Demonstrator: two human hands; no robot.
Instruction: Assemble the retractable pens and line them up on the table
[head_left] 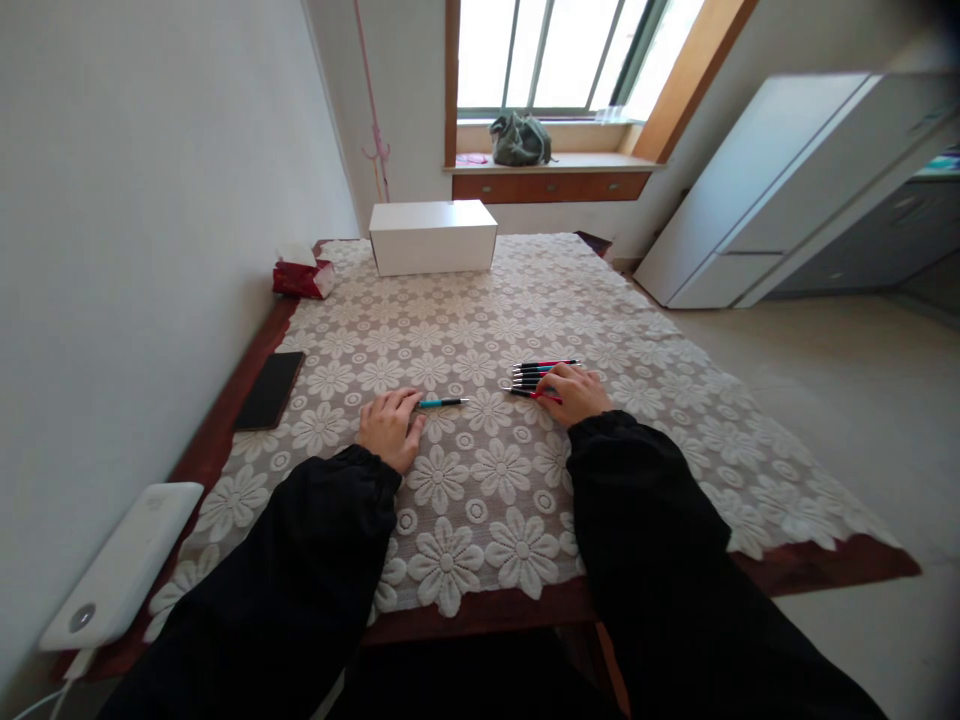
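Note:
My left hand (391, 428) rests low over the lace tablecloth, its fingers closed on the rear end of a teal pen (442, 403) with a black grip. That pen lies flat with its tip pointing right. To the right, my right hand (576, 393) pinches a red pen (535, 394) with a black front part, tip pointing left. Just beyond it, several pens (529, 376) lie side by side in a row, with red and teal showing among the black. My right fingers partly cover their rear ends.
A white box (433, 240) stands at the table's far end. On the left are a red tissue pack (303, 278), a dark phone-like slab (270, 391) and a white device (124, 565) with a cable. The flowered tablecloth (502, 470) covers the dark wooden table.

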